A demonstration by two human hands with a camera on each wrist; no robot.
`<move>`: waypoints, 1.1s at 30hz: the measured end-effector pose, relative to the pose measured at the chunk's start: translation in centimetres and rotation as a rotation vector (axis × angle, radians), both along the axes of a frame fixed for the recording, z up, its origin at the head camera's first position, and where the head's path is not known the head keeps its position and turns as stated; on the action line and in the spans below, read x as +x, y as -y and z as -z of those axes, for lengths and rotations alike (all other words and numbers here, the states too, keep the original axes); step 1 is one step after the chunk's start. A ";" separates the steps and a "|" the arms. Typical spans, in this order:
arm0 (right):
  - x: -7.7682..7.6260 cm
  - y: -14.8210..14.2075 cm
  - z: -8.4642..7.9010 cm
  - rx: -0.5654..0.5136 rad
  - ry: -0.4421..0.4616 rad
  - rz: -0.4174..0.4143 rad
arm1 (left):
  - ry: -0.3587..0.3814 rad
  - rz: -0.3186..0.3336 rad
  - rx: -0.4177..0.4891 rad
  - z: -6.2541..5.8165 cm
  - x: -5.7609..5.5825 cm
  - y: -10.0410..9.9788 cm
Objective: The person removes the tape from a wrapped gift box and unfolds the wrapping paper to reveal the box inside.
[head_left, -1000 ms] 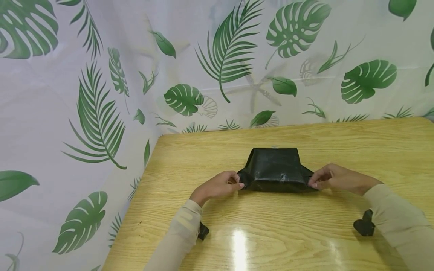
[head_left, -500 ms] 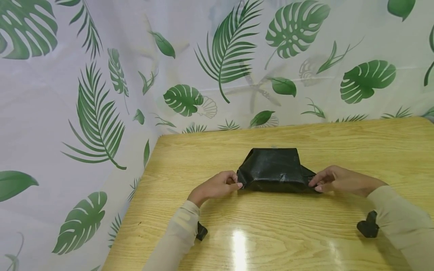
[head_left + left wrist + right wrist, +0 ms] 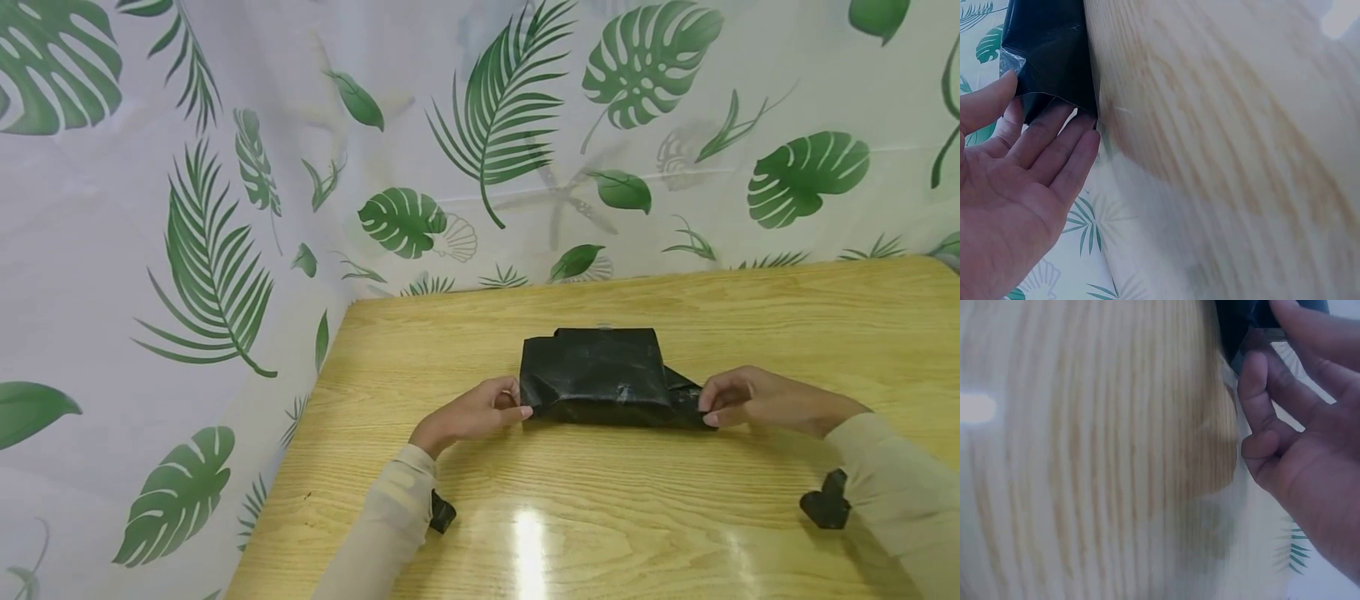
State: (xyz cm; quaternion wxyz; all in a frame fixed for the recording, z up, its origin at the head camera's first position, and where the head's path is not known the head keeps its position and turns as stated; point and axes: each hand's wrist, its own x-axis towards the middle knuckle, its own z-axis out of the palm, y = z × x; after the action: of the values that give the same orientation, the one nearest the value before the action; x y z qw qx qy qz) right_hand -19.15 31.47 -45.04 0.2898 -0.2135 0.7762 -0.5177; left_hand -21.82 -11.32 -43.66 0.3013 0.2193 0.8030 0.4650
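Observation:
A glossy black plastic bag (image 3: 607, 371), folded into a bulky packet, lies on the wooden table in the head view. My left hand (image 3: 476, 412) pinches its left end at the front corner. In the left wrist view the thumb lies on the bag's (image 3: 1054, 50) edge, and the fingertips are partly hidden behind the plastic. At the opposite end, my right hand (image 3: 776, 402) pinches the flattened right corner. The right wrist view shows the ring and little fingers curled loosely, while the bag (image 3: 1241, 325) is mostly cut off at the top.
The wooden table (image 3: 615, 508) extends to a white leaf-print curtain (image 3: 525, 150) at the back and left. A small black piece (image 3: 442, 512) shows by the left forearm, another black piece (image 3: 827, 500) by the right one.
The bag's left end has unfolded outward and stands wider and squarer. My right hand has moved slightly right, drawing out the right corner. Both hands keep their pinch.

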 end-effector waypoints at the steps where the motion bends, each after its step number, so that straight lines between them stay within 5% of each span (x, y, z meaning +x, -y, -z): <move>1: 0.0 0.1 0.0 0.010 0.000 0.011 | 0.002 0.000 0.004 0.0 0.0 0.0; 12: 0.0 0.9 -0.4 0.031 0.066 0.218 | -0.010 -0.010 0.001 0.0 -0.1 0.0; 19: 0.2 0.0 -0.4 -0.017 0.049 0.204 | -0.033 -0.023 0.042 0.3 -0.1 0.2; 26: 0.2 -0.6 -0.1 -0.083 0.035 0.104 | -0.034 -0.032 0.073 0.3 -0.1 0.4; 33: 0.2 -1.0 -0.3 -0.049 0.039 0.106 | -0.038 -0.021 0.096 0.4 0.0 0.5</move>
State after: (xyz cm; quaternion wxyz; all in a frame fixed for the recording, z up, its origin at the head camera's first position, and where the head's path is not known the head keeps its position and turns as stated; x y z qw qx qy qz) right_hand -18.92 32.49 -44.75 0.2716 -0.1688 0.7677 -0.5553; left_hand -21.86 -11.81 -44.06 0.2700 0.2339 0.7877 0.5020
